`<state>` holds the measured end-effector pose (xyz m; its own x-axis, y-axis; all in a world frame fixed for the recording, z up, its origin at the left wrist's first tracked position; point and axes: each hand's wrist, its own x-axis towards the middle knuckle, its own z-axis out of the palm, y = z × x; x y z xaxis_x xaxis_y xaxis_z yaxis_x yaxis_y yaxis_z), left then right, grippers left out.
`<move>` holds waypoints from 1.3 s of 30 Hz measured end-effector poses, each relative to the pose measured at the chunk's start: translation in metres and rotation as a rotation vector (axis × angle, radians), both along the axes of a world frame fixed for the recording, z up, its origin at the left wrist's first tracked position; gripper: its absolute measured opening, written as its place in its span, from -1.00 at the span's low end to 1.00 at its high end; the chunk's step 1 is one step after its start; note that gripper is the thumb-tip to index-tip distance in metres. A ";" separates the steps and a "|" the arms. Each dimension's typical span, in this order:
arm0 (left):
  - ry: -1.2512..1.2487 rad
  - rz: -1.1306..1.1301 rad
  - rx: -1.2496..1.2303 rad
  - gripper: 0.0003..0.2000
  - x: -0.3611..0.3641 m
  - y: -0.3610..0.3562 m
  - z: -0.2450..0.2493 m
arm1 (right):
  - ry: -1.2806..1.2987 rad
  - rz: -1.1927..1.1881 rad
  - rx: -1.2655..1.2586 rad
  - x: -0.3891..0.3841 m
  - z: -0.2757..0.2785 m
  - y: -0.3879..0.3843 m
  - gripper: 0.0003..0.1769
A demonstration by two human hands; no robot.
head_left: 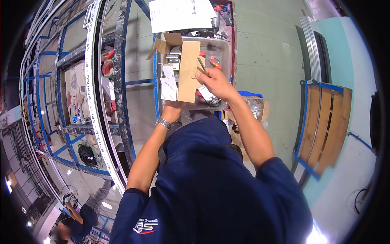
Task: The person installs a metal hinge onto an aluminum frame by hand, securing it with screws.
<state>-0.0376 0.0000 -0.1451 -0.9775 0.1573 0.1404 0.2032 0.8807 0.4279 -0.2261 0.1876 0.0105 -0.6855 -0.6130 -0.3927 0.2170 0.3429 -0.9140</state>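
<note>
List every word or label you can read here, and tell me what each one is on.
"SCHÜCO" and "SPI": repeated along the white strip on the long frame profile at left.
"SCHÜCO": on the white packet against the cardboard box.
Shirt logo: upside down and too blurred to read.
Printed sheet at top: print too small to read.
</note>
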 end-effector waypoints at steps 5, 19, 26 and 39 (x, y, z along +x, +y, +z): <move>-0.171 0.763 0.580 -0.85 0.009 -0.017 0.111 | 0.044 -0.031 0.047 0.006 0.000 0.018 -0.57; 0.019 -0.209 -0.482 -0.92 -0.191 -0.033 0.220 | 0.071 -0.046 0.021 0.013 -0.011 0.030 -0.51; 0.023 -0.318 -0.454 -0.88 -0.194 -0.039 0.226 | 0.078 -0.083 0.035 0.019 -0.009 0.044 -0.52; -0.060 -0.136 -0.101 -0.51 -0.045 -0.009 0.197 | -0.143 -0.146 -0.087 0.027 -0.002 0.042 -0.64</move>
<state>-0.0828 -0.0088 0.0518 -0.9523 0.2993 0.0589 0.3003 0.8857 0.3541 -0.1992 0.2298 0.0085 -0.7110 -0.5469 -0.4420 0.3878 0.2193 -0.8953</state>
